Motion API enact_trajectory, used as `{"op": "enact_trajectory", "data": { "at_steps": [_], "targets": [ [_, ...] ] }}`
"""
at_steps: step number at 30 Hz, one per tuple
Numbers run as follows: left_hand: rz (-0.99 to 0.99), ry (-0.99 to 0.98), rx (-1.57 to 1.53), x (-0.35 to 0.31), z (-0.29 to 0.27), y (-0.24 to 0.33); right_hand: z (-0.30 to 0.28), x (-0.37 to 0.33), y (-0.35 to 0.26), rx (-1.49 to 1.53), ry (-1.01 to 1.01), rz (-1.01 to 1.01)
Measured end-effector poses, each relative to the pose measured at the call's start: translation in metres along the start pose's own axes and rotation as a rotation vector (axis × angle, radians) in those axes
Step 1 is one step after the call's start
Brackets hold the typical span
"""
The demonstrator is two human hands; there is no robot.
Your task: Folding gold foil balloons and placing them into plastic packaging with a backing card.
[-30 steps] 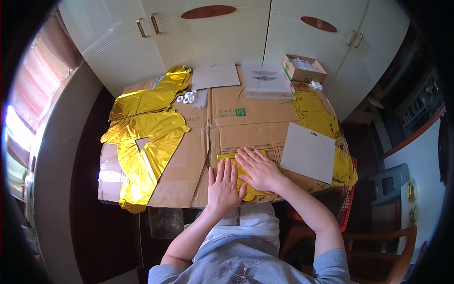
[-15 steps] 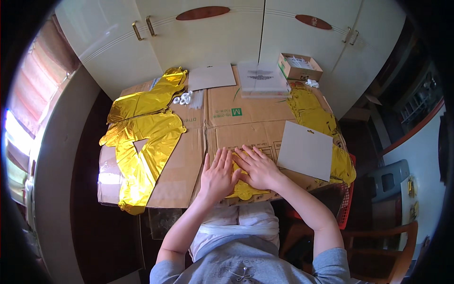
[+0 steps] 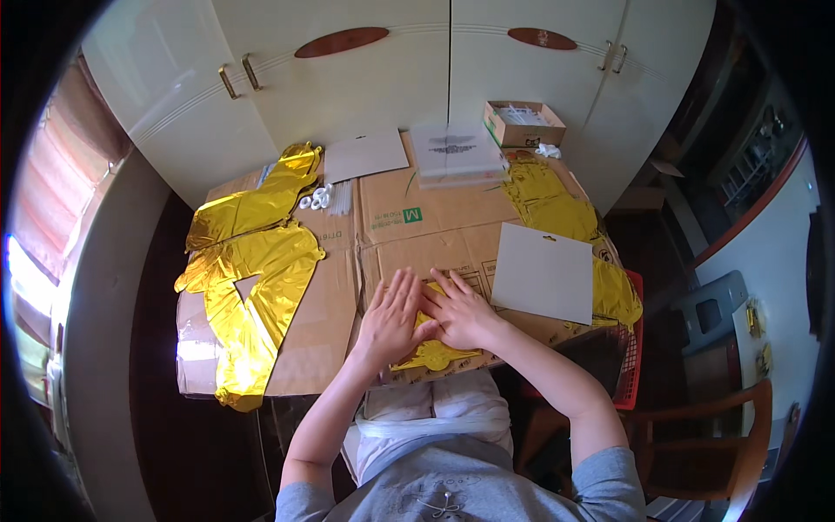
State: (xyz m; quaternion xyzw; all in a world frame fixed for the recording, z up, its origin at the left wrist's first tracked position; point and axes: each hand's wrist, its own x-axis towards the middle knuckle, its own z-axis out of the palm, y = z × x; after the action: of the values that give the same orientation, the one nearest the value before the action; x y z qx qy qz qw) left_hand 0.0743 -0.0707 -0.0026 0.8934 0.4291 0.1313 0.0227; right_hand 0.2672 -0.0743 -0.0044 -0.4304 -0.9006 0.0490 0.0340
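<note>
Both palms lie flat on a small folded piece of gold foil balloon [image 3: 435,356] at the near edge of the cardboard-covered table. My left hand [image 3: 391,317] has its fingers stretched forward, its thumb reaching toward the other hand. Beside it, my right hand [image 3: 461,311] is spread over the foil's right part, fingers pointing forward and left. Most of the foil is covered by the hands; only its lower edge and slivers between them show. Just right of my right hand lies a light grey card [image 3: 544,274] with a hang hole, partly over more gold foil [image 3: 613,291].
Large flat gold foil balloons [image 3: 261,300] cover the left side. At the back lie white ribbon rolls [image 3: 318,198], clear straws [image 3: 340,200], another grey card [image 3: 365,157], clear plastic bags [image 3: 457,161] and an open box [image 3: 524,130]. A red basket [image 3: 630,374] stands below the right edge.
The whole view has shifted slightly, with the table appearing further left. Both hands stay flat on the folded foil, moved only a little; more of its lower edge shows.
</note>
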Motion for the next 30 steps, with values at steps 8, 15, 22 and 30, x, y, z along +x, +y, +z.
{"op": "enact_trajectory", "data": {
  "at_steps": [8,15,22,30],
  "targets": [
    [0.095,-0.182,-0.041,0.009,0.019,-0.007,0.005,-0.015,0.046,0.871,0.320,0.029],
    [0.102,-0.224,-0.011,0.011,0.012,-0.002,-0.009,-0.049,0.059,0.253,0.217,0.089],
    [0.143,-0.210,0.045,0.011,0.010,-0.001,0.010,-0.049,0.056,0.130,0.188,0.021],
    [0.140,-0.197,0.030,0.012,0.008,0.000,0.002,-0.062,0.041,0.172,0.451,0.070]
  ]
}}
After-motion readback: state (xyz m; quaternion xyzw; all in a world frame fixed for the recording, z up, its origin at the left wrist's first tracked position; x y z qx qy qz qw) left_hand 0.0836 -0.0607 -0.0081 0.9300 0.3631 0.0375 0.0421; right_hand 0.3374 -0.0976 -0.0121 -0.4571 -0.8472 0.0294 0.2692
